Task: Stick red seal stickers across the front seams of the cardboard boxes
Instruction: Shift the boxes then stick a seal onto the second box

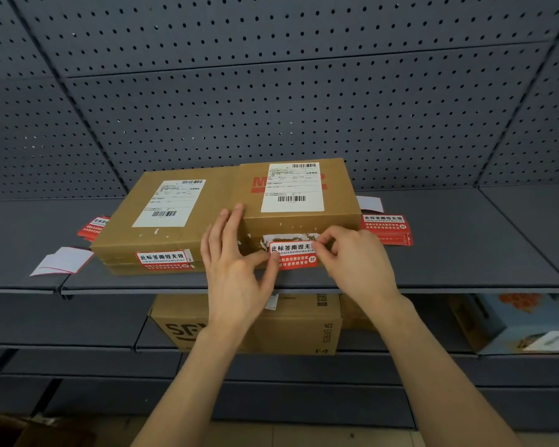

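Right brown cardboard box (299,221) front | left hand (236,262), right hand (352,259) pinch red rectangular seal sticker (293,256) | I'd centre it over seam, smooth outward.

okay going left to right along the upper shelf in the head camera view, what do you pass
White peeled backing paper → red sticker stack at left → left cardboard box with its red seal sticker → left hand → red seal sticker being applied → right hand → red sticker stack at right.
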Motion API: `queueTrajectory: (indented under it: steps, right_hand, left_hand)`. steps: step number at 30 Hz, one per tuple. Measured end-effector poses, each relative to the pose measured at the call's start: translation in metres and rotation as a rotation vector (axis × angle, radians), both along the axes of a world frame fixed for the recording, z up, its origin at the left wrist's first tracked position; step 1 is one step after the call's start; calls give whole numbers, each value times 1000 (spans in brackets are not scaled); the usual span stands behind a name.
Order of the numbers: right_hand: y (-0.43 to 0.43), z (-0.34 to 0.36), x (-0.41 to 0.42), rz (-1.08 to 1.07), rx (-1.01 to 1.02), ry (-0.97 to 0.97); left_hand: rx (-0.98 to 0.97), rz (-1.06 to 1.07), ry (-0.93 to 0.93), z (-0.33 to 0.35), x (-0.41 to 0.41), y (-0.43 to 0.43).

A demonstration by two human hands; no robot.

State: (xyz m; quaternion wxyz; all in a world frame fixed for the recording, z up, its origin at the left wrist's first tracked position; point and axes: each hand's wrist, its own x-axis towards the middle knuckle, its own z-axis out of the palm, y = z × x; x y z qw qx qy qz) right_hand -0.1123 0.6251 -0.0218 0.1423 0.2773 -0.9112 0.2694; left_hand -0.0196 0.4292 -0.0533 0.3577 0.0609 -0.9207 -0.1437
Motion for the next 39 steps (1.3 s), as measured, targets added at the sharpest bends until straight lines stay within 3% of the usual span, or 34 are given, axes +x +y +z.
queueTrajectory:
  steps: [23, 39]
  right_hand:
    - [-15, -7, 6, -198, -38, 214]
    - [-20, -16, 3, -285, -57, 208]
  left_hand:
    - [-73, 95, 48, -6, -14, -1]
    - [-98, 93, 57, -10, -19, -2]
